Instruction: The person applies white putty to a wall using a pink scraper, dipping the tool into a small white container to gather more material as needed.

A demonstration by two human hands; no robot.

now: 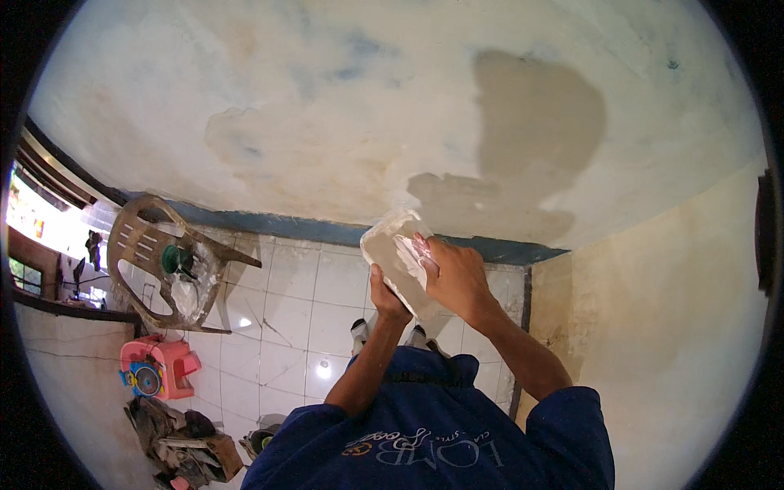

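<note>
Holding a pale, shallow tray a little right of the frame's centre, the left hand gripped its lower left side, with the thumb laid along the rim; the other fingers were mostly hidden beneath, so their exact placing could not be told. The tray's long axis slanted from upper left to lower right, and white smears marked its inner face and edges.

The right hand came in over the tray's right side, its fingers closed around a small hand tool thickly coated in white paste. The tool lay just to the left of those fingers, over the tray's hollow, its own long axis running roughly along the tray's. The right hand was thus the nearer to the hollow, while the left kept to the outer rim; whether the tool's edge touched the tray's bottom was too small to tell.

Across the top of the frame stretched a patchy, pale wall, with a blue band along its foot. At left, a brown plastic chair bore a green container, and a pink stool stood below it on the tiled floor.
</note>
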